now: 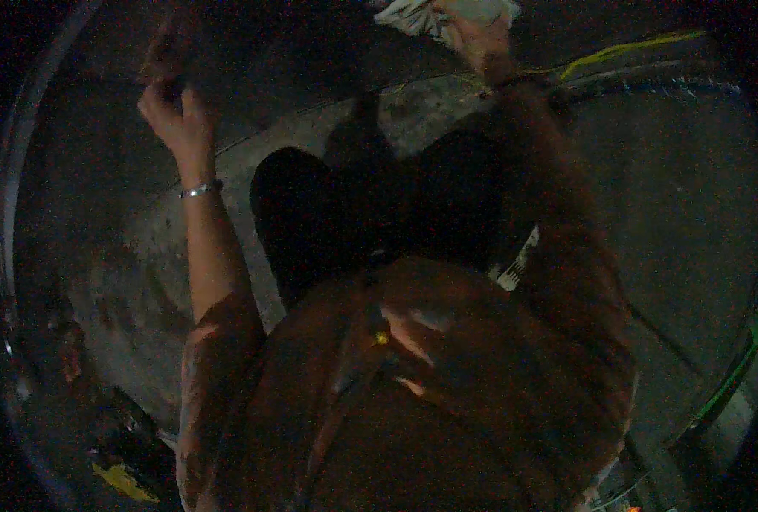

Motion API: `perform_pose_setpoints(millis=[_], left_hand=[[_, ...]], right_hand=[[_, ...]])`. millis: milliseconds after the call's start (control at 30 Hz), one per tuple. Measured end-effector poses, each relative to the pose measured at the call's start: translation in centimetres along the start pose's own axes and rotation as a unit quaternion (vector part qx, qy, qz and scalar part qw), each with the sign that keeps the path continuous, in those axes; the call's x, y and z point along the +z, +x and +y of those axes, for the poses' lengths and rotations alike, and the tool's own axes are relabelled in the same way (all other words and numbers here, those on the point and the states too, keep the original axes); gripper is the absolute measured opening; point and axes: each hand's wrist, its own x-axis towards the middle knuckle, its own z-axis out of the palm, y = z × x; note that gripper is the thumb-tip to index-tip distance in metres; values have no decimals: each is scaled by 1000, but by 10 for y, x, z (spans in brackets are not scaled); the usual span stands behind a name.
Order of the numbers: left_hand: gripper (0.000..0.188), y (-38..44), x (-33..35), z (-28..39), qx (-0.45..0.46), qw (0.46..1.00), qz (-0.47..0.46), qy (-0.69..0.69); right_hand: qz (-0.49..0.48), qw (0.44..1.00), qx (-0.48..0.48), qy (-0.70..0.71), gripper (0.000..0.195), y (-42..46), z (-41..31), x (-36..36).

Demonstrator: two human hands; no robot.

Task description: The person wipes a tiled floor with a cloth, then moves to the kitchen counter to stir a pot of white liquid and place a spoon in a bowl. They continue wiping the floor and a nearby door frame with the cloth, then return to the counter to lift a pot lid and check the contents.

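Observation:
The scene is very dim. At the top, my right hand (pixel 484 41) grips a crumpled white cloth (pixel 411 16) against a dark, smooth surface (pixel 289 64). My left hand (pixel 183 125) is at the upper left, close to the same surface, with its fingers bent and a metal bracelet (pixel 199 190) at the wrist. A faint hand-coloured shape beyond its fingertips may be a reflection. Whether those fingers hold anything is too dark to tell. Between my arms are my bent knees in dark trousers (pixel 379 211).
Stained grey ground (pixel 411 118) lies under and around me. A yellow line or hose (pixel 635 48) curves at the upper right. A green strip (pixel 731 377) runs along the right rim. Some yellow object (pixel 123 481) lies at the lower left among dark, unclear things.

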Motion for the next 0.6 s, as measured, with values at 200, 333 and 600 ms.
perform_pose_setpoints(millis=[200,333,600], left_hand=[[33,-5,-14,24,38,997,14,73],[32,-38,-12,41,8,1000,0,9],[29,-84,30,119,63,990,-124,-15]], right_hand=[[13,1000,6,5,30,-1,-6,-4],[4,999,29,26,32,-28,-21,-3],[-132,797,205,552,29,-65,-105,12]])
